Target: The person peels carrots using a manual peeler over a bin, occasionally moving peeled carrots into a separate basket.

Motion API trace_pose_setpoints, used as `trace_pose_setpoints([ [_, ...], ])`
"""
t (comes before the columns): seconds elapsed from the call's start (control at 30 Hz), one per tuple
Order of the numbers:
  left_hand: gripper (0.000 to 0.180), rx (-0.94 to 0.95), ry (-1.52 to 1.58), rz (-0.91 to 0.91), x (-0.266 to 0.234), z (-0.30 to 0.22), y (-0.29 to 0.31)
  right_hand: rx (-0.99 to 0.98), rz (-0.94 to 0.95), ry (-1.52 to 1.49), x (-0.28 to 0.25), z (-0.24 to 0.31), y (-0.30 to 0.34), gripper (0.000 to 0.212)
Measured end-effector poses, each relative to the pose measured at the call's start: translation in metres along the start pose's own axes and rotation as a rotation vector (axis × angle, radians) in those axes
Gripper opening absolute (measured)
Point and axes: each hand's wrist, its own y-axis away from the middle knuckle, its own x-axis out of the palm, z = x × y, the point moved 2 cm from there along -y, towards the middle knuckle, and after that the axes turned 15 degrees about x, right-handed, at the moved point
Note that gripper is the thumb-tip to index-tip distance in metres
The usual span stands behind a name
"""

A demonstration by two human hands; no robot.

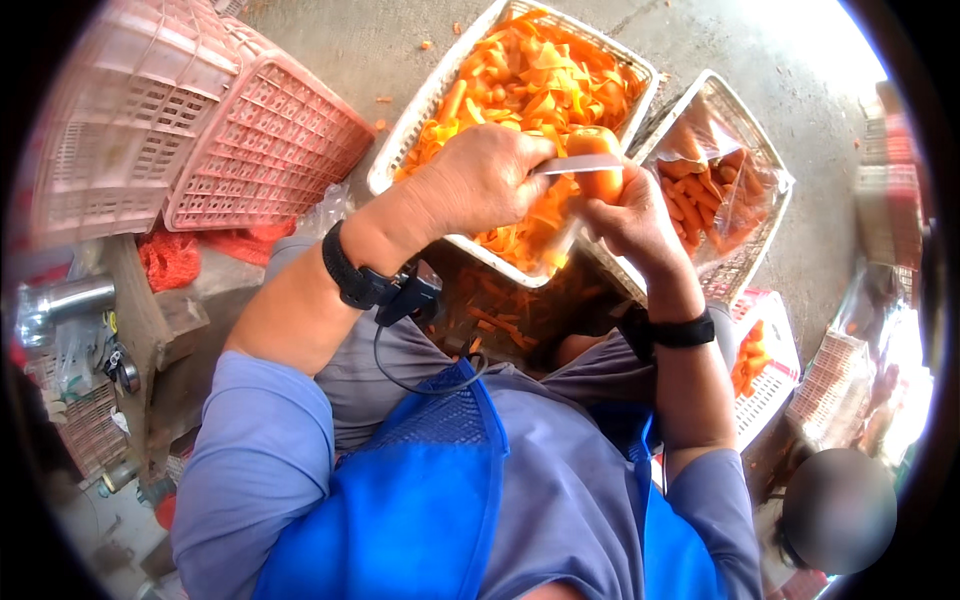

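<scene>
My left hand (490, 178) is closed round a knife or flat peeling blade (580, 164); its grip end is hidden in my fingers. The pale blade lies across a thick orange carrot (597, 143). My right hand (637, 212) holds that carrot, thumb and fingers wrapped round its lower part. Just below, something pale and orange is smeared by motion, and I cannot tell what it is. Both hands are over the near right part of a white plastic crate (425, 105), which is heaped with carrot peelings (535, 70).
Beside it, another white crate (740, 85) contains a clear plastic bag of carrots (693, 200). Carrots (752, 355) show in a white basket (775, 385) near my right arm. Pink crates (275, 140) stand at left, near a wooden bench (150, 330). Scraps litter the floor (340, 45).
</scene>
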Motion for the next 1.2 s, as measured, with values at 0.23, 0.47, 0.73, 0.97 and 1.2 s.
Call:
trace_pose_setpoints([
  [0.23, 0.019, -0.087, -0.228, 0.018, 0.012, -0.003, -0.014, 0.058, -0.013, -0.055, -0.001, 0.0, -0.014, 0.046],
  [0.47, 0.012, -0.164, 0.337, 0.087, 0.002, 0.026, -0.008, -0.045, 0.019, -0.122, 0.0, -0.009, -0.022, 0.042],
  [0.73, 0.018, 0.031, -0.005, -0.212, -0.006, 0.023, -0.007, 0.066, -0.019, -0.067, 0.006, -0.006, -0.025, 0.042],
  [0.97, 0.016, 0.08, -0.201, -0.195, 0.003, 0.028, -0.006, 0.04, -0.072, -0.021, 0.009, -0.004, -0.025, 0.042],
  [1.2, 0.014, 0.092, -0.195, -0.19, 0.019, 0.031, -0.009, 0.049, -0.153, 0.043, 0.01, -0.015, -0.026, 0.036],
])
